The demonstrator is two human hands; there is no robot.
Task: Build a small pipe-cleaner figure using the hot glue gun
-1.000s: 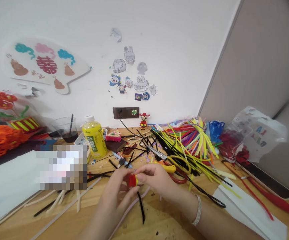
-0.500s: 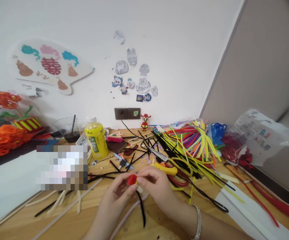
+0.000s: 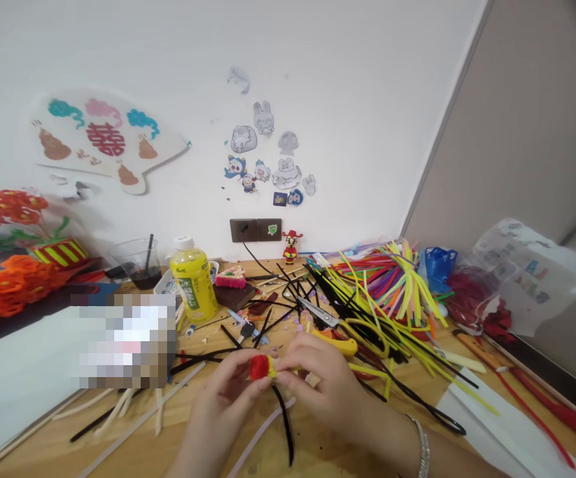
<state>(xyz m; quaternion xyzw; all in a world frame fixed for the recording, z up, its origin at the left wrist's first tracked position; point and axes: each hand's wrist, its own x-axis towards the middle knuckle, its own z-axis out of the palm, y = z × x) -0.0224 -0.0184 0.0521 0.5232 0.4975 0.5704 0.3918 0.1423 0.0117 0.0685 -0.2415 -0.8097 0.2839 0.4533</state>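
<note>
My left hand [image 3: 222, 405] and my right hand [image 3: 323, 392] meet above the wooden table, both pinching a small red and yellow pipe-cleaner bundle [image 3: 262, 367]. A black pipe cleaner [image 3: 286, 425] hangs down from it. The fingers hide part of the bundle. Just beyond my right hand lie scissors with a yellow handle [image 3: 335, 344], their steel blades [image 3: 317, 312] pointing left. A silver bracelet [image 3: 423, 441] circles my right wrist.
Loose black stems [image 3: 268, 325] and a large pile of coloured pipe cleaners [image 3: 382, 285] cover the wooden table [image 3: 312, 458]. Behind stand a yellow-green bottle [image 3: 192, 285] and a small figurine. Orange pipe-cleaner flowers [image 3: 13, 285] lie left; a plastic bag [image 3: 527, 279] lies right.
The red bundle has turned between my fingers, showing more yellow. My right hand has closed in around it. The view has drifted slightly.
</note>
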